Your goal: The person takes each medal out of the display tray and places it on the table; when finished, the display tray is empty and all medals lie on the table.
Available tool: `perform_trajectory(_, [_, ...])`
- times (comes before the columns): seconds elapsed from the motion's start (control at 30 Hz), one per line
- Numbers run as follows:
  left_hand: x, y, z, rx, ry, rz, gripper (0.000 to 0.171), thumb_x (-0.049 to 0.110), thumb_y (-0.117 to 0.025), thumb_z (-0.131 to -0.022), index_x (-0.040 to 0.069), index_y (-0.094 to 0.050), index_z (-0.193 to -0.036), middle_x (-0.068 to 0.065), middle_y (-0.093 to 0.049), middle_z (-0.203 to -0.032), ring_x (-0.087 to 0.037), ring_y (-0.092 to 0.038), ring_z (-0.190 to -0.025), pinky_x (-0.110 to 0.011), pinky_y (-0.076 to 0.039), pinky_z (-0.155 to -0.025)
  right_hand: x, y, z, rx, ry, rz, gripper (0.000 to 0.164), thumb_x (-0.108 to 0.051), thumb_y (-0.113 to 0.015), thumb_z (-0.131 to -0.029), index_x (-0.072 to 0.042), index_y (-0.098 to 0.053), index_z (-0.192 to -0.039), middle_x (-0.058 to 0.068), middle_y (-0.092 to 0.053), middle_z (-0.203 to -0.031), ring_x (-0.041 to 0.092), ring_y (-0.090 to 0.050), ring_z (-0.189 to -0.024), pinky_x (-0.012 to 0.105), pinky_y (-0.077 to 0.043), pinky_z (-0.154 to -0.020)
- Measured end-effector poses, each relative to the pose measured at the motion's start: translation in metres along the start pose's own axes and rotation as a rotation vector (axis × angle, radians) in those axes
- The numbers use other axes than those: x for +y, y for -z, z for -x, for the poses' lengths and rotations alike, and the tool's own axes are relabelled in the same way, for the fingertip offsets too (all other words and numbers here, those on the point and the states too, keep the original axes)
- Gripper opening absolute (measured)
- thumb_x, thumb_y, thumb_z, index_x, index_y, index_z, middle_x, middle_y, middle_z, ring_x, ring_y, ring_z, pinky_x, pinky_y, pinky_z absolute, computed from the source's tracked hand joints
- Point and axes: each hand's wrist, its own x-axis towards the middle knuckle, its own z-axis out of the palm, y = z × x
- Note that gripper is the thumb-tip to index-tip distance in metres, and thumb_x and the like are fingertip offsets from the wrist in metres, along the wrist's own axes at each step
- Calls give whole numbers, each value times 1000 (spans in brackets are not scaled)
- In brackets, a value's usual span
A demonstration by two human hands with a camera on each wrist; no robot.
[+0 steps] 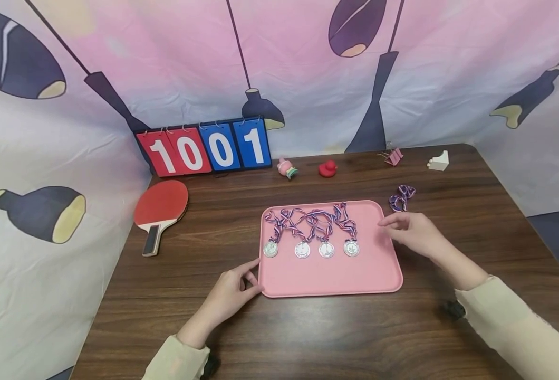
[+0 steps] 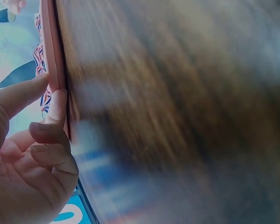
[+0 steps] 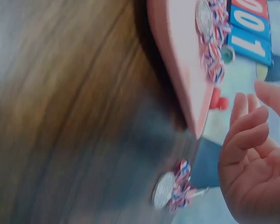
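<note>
A pink tray (image 1: pixel 331 277) lies on the table with several silver medals (image 1: pixel 326 249) in a row, their striped ribbons (image 1: pixel 308 219) bunched behind them. My left hand (image 1: pixel 232 293) touches the tray's left edge near its front corner, thumb and a fingertip at the rim, the other fingers loosely bent. Over the tray's right edge hovers my right hand (image 1: pixel 414 232), fingers relaxed and holding nothing. Another striped ribbon (image 1: pixel 402 197) lies on the table beyond that hand. Its silver medal (image 3: pixel 163 190) shows in the right wrist view but is hidden in the head view.
Back left stands a flip scoreboard (image 1: pixel 203 150), with a red table tennis paddle (image 1: pixel 161 206) in front. Along the rear edge sit a small pink figure (image 1: pixel 286 168), a red rubber duck (image 1: pixel 327 169), a pink binder clip (image 1: pixel 394 157) and a white block (image 1: pixel 439 161).
</note>
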Motion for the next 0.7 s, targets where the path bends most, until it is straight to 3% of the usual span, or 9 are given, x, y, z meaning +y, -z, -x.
perform_trajectory(0.1, [0, 0, 0, -1, 6, -10, 54, 18, -71, -77, 10, -51, -126, 11, -55, -70, -8, -43, -46, -22, -36, -43, -5, -12, -1, -5, 42, 27, 17, -15, -66, -79, -6, -68, -93, 7, -65, -79, 17, -57, -65, 28, -45, -55])
perform_trajectory(0.33, [-1, -1, 0, 5, -6, -20, 54, 19, -71, -76, 10, -52, -126, 12, -55, -69, -8, -43, -46, -22, -36, -43, -11, -35, -5, -51, 31, 65, 18, -27, -69, -76, -11, -69, -86, 0, -64, -77, 15, -56, -71, 30, -44, -60])
perform_trajectory(0.7, [0, -1, 1, -1, 1, -21, 55, 19, -71, -77, 9, -51, -126, 11, -55, -69, -8, -43, -47, -22, -36, -43, -19, -46, -9, -86, -28, 92, 30, -35, -75, -69, -10, -67, -83, -2, -63, -71, 14, -55, -65, 29, -43, -60])
